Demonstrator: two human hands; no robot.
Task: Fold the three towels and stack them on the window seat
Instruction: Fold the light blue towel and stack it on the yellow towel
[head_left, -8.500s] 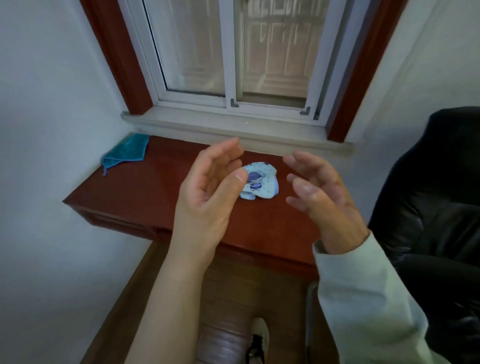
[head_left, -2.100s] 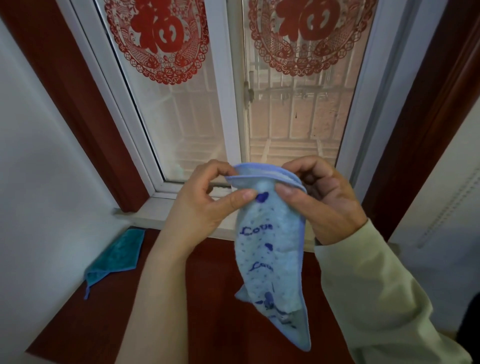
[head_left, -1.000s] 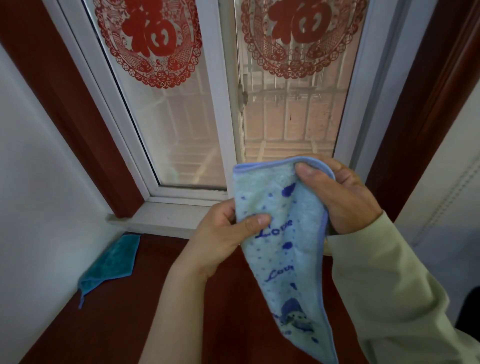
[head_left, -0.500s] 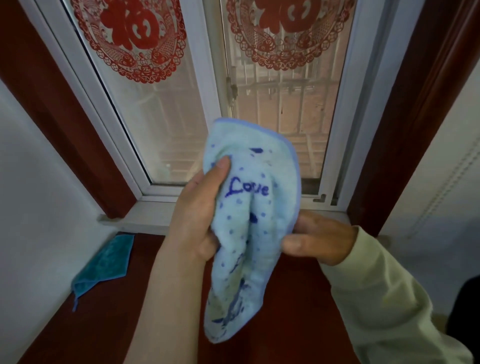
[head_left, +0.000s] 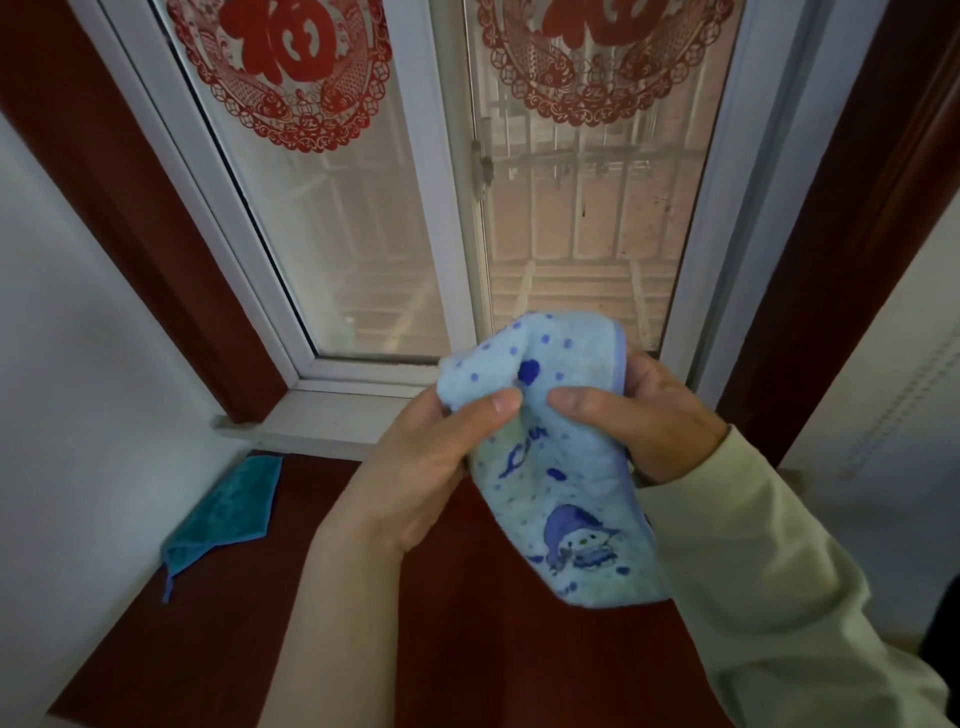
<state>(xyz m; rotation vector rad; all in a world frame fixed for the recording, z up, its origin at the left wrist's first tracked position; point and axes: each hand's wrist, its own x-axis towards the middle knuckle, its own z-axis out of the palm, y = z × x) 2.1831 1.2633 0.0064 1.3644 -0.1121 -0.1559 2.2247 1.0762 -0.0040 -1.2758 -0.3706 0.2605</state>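
Both hands hold a light blue towel (head_left: 556, 467) with dark blue dots, lettering and a small cartoon figure, in the air above the red-brown window seat (head_left: 493, 649). My left hand (head_left: 431, 462) pinches its upper left part between thumb and fingers. My right hand (head_left: 639, 421) grips its upper right edge, thumb pressed on the front. The cloth hangs bunched down to the right. A teal towel (head_left: 228, 512) lies flat on the seat at the far left, against the wall. No third towel is in view.
The white-framed window (head_left: 457, 208) with red paper cut-outs rises right behind the seat, above a pale sill (head_left: 322, 421). A white wall (head_left: 78, 389) closes the left side. A dark red frame (head_left: 841, 260) stands at the right.
The towel has come lower and turned, so the cartoon figure now faces me. My right hand rose from under the cloth to its top edge; both thumbs now meet on the front.
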